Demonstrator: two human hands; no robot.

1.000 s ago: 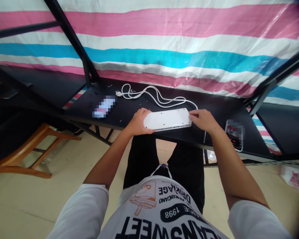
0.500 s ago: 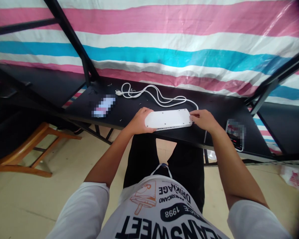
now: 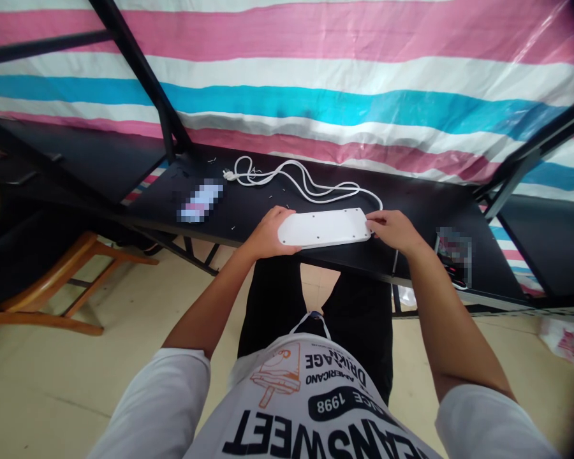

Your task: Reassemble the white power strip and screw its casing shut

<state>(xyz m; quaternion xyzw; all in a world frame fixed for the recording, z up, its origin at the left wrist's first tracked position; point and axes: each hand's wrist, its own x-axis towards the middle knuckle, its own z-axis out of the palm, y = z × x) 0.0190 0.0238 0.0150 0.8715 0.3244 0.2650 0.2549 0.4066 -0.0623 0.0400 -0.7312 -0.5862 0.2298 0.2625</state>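
White casing [image 3: 324,229], dotted face up, at the six o'clock edge of the black table [image 3: 425,191]. The left hand [image 3: 269,233] clasps its nine o'clock end between thumb and fingers; the right hand [image 3: 393,229] has narrowed fingertips at the three o'clock end, near the white cord [image 3: 310,193], their exact hold indiscernible. Best handling, presumably: left grip steady, right touch light, edges aligned.
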